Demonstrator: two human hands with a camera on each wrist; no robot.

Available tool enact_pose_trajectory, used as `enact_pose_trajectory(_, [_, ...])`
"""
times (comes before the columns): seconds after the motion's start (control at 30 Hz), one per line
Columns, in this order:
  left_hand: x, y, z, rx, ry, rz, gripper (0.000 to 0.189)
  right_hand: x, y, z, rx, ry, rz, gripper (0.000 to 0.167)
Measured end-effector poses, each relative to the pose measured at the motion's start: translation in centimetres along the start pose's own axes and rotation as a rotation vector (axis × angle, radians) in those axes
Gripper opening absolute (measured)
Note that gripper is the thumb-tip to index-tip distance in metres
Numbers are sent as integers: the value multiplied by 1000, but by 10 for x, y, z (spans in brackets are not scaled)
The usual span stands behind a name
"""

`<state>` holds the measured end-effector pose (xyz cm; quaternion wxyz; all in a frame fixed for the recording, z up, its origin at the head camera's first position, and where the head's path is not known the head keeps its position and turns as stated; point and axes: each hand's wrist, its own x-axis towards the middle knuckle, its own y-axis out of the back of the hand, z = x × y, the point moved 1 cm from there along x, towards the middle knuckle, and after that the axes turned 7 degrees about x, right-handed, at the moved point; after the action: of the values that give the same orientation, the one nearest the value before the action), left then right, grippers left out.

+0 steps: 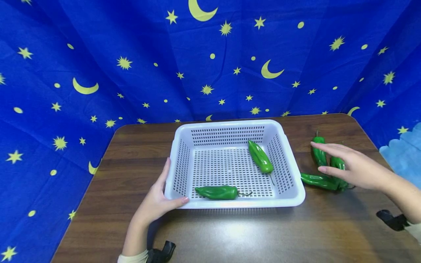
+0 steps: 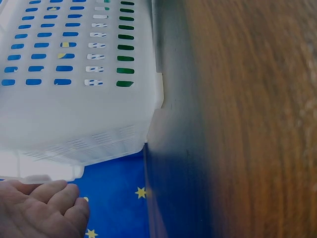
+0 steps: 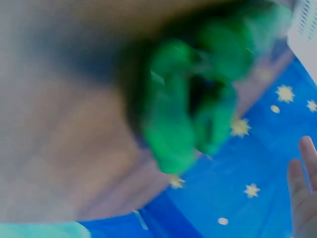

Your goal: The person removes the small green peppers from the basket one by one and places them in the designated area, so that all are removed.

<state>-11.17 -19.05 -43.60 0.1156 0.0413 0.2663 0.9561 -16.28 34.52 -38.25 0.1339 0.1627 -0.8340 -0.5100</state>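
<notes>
A white plastic basket (image 1: 230, 205) with slotted walls stands on the table. My left hand (image 1: 154, 201) grips its front left corner, thumb over the rim and fingers along the outside. Inside the basket lie two green peppers, one pepper (image 1: 217, 192) along the front wall and another pepper (image 1: 260, 157) towards the right. My right hand (image 1: 353, 164) is over a small group of green peppers to the right of the basket, fingers spread and holding nothing. In that group one pepper (image 1: 319, 152) points away and another pepper (image 1: 317, 180) lies crosswise; the hand partly hides the rest.
The brown wooden table (image 1: 131, 157) extends around the basket. Behind it and along the sides hangs a blue cloth (image 1: 184, 98) with yellow stars and moons. Each wrist wears a black strap (image 1: 393, 220).
</notes>
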Motion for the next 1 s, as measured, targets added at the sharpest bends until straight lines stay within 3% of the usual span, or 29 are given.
enact_pose_trajectory(0.2, [1, 0, 0, 4, 0, 3, 119, 25, 21, -27, 20, 41, 61, 75])
enact_pose_trajectory(0.4, [-1, 0, 1, -8, 5, 3, 120, 51, 24, -60, 72, 104, 34, 74])
enact_pose_trajectory(0.73, [-1, 0, 0, -14, -15, 2, 120, 86, 4, -104, 147, 239, -24, 78])
enact_pose_trajectory(1.0, [-1, 1, 0, -23, -25, 3, 119, 105, -17, -136, 183, 302, -151, 77])
